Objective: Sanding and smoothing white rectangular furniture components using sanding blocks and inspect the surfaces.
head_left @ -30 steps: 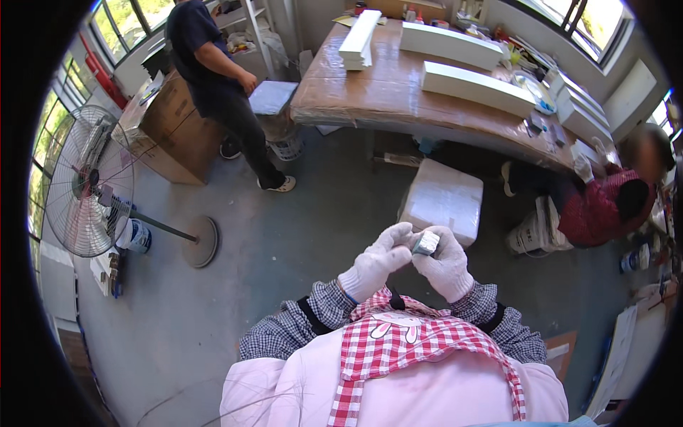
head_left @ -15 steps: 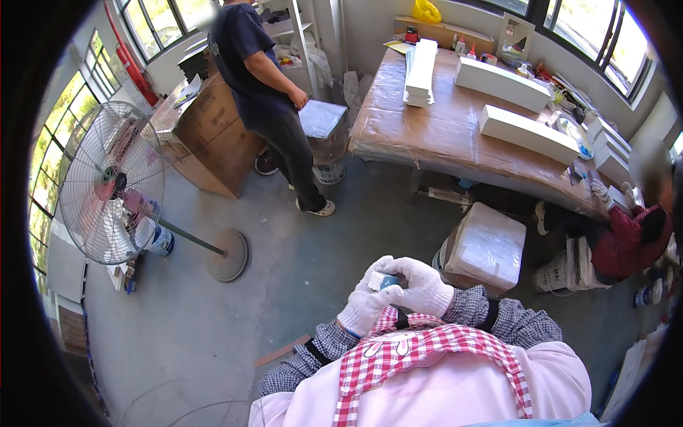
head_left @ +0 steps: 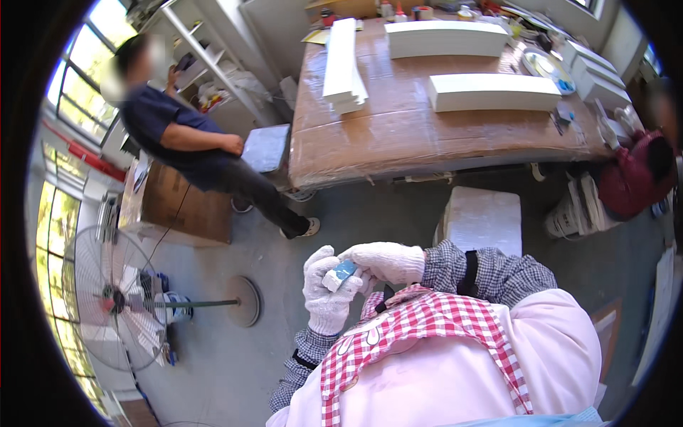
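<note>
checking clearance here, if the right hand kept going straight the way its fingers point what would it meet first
The right hand points toward the person's left, so it would first meet the small blue and white block it already touches, then the left hand behind it.

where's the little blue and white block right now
In the head view, just below centre, the small blue and white block is pinched between the gloved left hand and gloved right hand, in front of the red checked apron.
</note>
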Demonstrator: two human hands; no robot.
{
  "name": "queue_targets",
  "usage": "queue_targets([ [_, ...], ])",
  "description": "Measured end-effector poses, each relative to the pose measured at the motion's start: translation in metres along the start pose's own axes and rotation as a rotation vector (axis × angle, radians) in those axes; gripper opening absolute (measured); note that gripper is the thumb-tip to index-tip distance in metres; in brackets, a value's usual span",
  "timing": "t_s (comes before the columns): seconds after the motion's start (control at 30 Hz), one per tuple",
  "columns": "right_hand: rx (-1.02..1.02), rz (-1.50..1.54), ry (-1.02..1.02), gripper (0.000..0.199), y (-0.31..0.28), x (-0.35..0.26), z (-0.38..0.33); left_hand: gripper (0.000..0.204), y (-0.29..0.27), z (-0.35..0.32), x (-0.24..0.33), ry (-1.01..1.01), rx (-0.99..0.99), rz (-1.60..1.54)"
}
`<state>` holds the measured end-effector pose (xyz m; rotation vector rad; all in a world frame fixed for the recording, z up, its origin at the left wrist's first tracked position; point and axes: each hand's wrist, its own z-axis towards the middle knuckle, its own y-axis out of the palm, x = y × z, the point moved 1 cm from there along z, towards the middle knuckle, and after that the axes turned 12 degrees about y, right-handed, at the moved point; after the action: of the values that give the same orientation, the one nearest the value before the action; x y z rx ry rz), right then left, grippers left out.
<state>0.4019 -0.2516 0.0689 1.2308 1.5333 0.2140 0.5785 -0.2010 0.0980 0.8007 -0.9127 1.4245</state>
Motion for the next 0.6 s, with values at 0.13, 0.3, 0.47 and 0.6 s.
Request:
queue_targets([
  [0.13,-0.086,0.111,0.036,0.039,-0.051,-0.034,-0.006,0.047,0.043,0.065,-0.017,0.189,-0.207,0.220],
  [0.3,-0.035,0.372,-0.091,0.032,-0.084,-0.068,-0.026,0.055,0.090,0.131,-0.038,0.243,-0.337,0.254],
  [0.47,0.213,0.442,-0.438,0.038,-0.141,-0.093,-0.058,0.072,0.132,0.201,-0.085,0.433,-0.609,0.263],
  [0.6,0.380,0.499,-0.612,0.040,-0.200,-0.096,-0.095,0.068,0.137,0.247,-0.139,0.228,-0.866,0.461],
])
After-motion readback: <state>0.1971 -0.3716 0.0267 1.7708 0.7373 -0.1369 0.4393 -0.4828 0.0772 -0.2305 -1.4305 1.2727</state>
